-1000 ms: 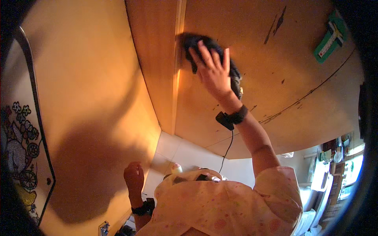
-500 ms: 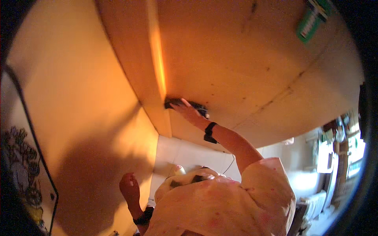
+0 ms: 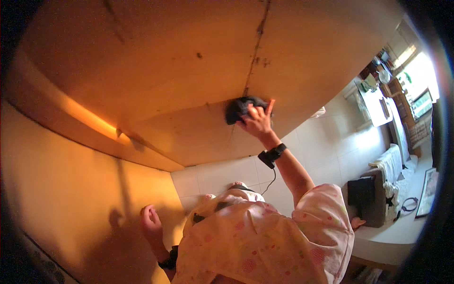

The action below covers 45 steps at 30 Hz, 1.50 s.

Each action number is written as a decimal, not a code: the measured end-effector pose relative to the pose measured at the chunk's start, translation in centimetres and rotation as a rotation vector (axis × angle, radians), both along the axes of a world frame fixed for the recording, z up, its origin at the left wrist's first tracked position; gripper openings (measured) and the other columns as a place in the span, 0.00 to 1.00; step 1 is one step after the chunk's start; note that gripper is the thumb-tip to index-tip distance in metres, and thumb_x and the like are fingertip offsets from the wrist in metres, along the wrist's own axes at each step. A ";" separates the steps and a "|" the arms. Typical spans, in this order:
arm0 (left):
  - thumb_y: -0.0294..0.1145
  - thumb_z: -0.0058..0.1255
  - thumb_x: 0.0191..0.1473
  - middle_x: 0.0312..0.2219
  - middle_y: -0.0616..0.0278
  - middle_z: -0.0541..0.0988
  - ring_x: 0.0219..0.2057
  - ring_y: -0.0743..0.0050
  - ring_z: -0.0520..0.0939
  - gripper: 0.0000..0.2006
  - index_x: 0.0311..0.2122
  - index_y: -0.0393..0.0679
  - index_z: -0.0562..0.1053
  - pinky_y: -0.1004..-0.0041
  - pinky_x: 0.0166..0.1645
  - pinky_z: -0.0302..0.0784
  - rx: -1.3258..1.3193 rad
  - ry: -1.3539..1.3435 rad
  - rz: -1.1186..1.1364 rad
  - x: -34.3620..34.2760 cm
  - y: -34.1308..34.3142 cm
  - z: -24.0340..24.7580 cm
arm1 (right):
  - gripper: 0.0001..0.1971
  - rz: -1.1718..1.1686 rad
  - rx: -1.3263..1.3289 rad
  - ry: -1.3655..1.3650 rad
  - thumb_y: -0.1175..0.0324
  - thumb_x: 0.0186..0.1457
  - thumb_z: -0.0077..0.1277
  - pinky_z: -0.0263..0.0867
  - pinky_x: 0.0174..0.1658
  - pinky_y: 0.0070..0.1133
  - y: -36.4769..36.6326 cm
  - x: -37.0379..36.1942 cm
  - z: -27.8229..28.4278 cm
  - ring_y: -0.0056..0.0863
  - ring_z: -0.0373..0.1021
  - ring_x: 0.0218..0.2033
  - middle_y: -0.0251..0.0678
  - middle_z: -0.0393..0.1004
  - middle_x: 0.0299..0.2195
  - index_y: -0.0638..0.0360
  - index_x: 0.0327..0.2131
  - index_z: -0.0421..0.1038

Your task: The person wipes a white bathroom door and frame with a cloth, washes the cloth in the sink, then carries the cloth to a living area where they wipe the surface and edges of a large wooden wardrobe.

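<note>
One black cloth (image 3: 234, 112) lies against the brown panel (image 3: 184, 94), at the lower visible end of a dark crack (image 3: 257, 45) that slants up the panel. The cloth is bunched, its long axis running roughly left to right in the picture, across the line of the crack; which end is its front cannot be told. The right hand (image 3: 257, 118) presses it to the panel, fingers part spread and bent over it, one finger standing apart on the right. The left hand (image 3: 151, 221) hangs near the yellow wall (image 3: 61, 175), half curled, with hold of nothing.

Two black wristbands show, one on each wrist; the right one (image 3: 274, 154) carries a small box, with one cable (image 3: 271, 184) below it. Two feet (image 3: 239, 184) show on the pale tiled floor (image 3: 213, 175). At far right, a brown unit (image 3: 398, 97) stands by the window (image 3: 421, 71); its contents are too small to tell.
</note>
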State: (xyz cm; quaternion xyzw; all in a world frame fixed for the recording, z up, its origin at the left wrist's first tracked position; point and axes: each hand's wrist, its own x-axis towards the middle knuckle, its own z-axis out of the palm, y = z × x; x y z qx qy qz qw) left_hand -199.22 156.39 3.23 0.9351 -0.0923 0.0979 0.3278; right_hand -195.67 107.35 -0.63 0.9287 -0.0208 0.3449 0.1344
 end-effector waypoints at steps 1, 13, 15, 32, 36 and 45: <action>0.26 0.45 0.55 0.29 0.51 0.76 0.30 0.52 0.76 0.06 0.34 0.37 0.72 0.64 0.36 0.71 -0.009 -0.012 -0.062 0.8 -0.9 0.1 | 0.21 -0.054 0.008 -0.050 0.43 0.37 0.57 0.34 0.56 0.65 -2.3 -1.3 0.0 0.31 0.63 0.44 0.33 0.64 0.48 0.36 0.37 0.75; 0.21 0.45 0.51 0.28 0.51 0.77 0.28 0.56 0.77 0.07 0.37 0.37 0.72 0.64 0.33 0.70 -0.022 0.094 -0.317 3.0 -9.8 1.3 | 0.39 -0.341 1.435 -1.392 0.44 0.58 0.35 0.38 0.63 0.40 -18.8 -6.7 -12.9 0.47 0.41 0.64 0.46 0.37 0.65 0.66 0.62 0.43; 0.22 0.45 0.51 0.28 0.51 0.77 0.28 0.57 0.77 0.07 0.36 0.37 0.72 0.65 0.33 0.70 -0.021 0.103 -0.282 2.2 -9.1 0.8 | 0.38 -0.121 2.148 -1.349 0.40 0.57 0.31 0.42 0.62 0.39 -18.4 -6.5 -15.9 0.44 0.47 0.62 0.41 0.45 0.64 0.61 0.61 0.49; 0.33 0.44 0.57 0.29 0.53 0.77 0.31 0.60 0.78 0.10 0.35 0.37 0.73 0.65 0.37 0.72 0.167 0.276 0.302 -5.2 2.6 3.1 | 0.39 -0.183 3.133 -1.000 0.35 0.54 0.29 0.46 0.61 0.39 14.0 10.2 -25.7 0.41 0.52 0.58 0.37 0.54 0.61 0.55 0.59 0.56; 0.32 0.44 0.57 0.30 0.53 0.77 0.32 0.58 0.78 0.10 0.34 0.36 0.74 0.66 0.38 0.72 0.228 0.190 0.443 -7.9 3.8 3.6 | 0.39 -0.202 3.270 -0.801 0.35 0.54 0.29 0.47 0.61 0.39 23.2 14.9 -26.0 0.41 0.53 0.58 0.36 0.54 0.61 0.55 0.58 0.57; 0.28 0.44 0.55 0.31 0.51 0.78 0.33 0.57 0.78 0.09 0.35 0.35 0.75 0.66 0.39 0.72 0.303 0.175 0.552 -11.2 4.4 3.8 | 0.39 -0.175 3.307 -0.615 0.35 0.54 0.30 0.47 0.61 0.39 29.1 18.4 -25.7 0.41 0.53 0.58 0.36 0.55 0.61 0.55 0.58 0.57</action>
